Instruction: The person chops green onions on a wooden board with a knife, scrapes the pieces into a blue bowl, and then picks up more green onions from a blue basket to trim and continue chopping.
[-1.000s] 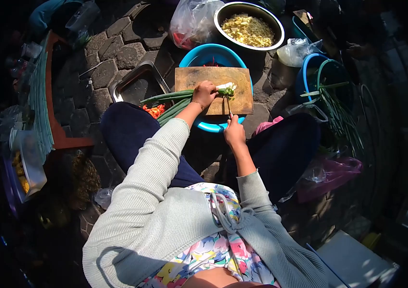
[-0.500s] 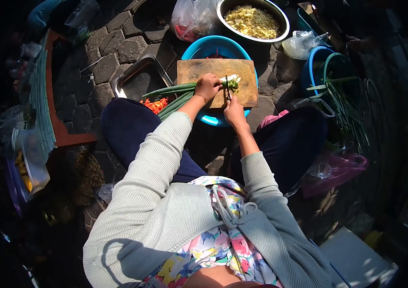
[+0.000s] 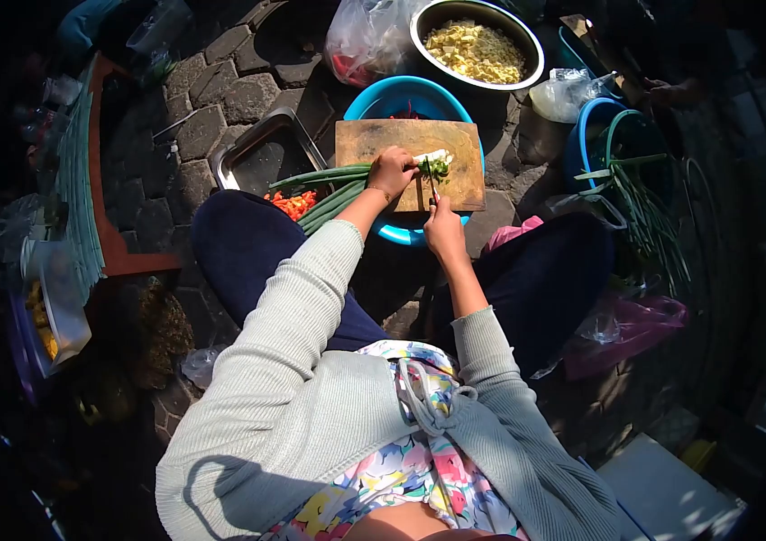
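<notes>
A wooden cutting board (image 3: pixel 365 137) lies across a blue basin (image 3: pixel 401 90). On its left part my left hand (image 3: pixel 393 171) is closed around a bunch of green onions (image 3: pixel 333 200), whose long green stalks trail off the board to the lower left. My right hand (image 3: pixel 444 225) grips the handle of a knife (image 3: pixel 434 191), its blade pointing away from me at the cut end of the bunch. Chopped green onion (image 3: pixel 438 164), white and green, lies by the blade. Red pieces sit inside the basin, mostly hidden by the board.
A metal tray (image 3: pixel 266 158) holds chopped orange-red pieces (image 3: pixel 294 205) at its near end. Beyond the basin stand a bowl of yellowish pieces (image 3: pixel 476 52) and a plastic bag (image 3: pixel 366 41). More green stalks (image 3: pixel 644 212) hang from a basket at right.
The knife blade has dropped slightly nearer to me, and my right hand has shifted a little closer to my body. My left hand stays on the bunch.
</notes>
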`<state>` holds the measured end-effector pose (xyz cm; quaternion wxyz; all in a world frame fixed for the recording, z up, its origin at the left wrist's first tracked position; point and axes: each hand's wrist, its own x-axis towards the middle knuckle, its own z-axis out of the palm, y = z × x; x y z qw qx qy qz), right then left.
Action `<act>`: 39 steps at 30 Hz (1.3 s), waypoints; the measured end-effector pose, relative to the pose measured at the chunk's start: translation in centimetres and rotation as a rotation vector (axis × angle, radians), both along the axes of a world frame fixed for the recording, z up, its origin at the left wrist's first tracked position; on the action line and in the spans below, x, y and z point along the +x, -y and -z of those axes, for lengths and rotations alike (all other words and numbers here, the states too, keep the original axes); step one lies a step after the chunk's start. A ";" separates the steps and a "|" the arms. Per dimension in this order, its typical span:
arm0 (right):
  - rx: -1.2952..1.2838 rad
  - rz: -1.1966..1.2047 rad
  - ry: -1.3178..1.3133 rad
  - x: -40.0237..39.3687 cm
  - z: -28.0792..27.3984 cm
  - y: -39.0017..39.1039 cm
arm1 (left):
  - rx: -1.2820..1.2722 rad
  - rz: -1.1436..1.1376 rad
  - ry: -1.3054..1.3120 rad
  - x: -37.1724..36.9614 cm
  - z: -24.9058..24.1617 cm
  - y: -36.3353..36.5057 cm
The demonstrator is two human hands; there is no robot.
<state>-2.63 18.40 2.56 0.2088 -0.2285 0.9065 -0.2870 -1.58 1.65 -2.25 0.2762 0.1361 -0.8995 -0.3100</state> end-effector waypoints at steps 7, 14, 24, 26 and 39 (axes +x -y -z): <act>-0.055 -0.016 0.070 -1.0 1.9 1.3 | 0.057 0.008 -0.005 0.2 0.5 0.1; 0.130 -0.011 0.126 1.0 0.0 -2.4 | 0.013 0.014 0.010 0.0 0.3 0.0; -0.048 -0.006 0.013 -0.5 0.4 0.5 | 0.016 -0.005 0.012 0.1 -0.3 0.4; -0.081 0.001 0.045 -0.1 0.6 0.6 | -0.008 -0.011 0.008 0.1 -0.3 0.4; 0.081 -0.020 0.118 1.4 0.5 -2.0 | 0.000 -0.008 -0.011 0.3 0.3 -0.1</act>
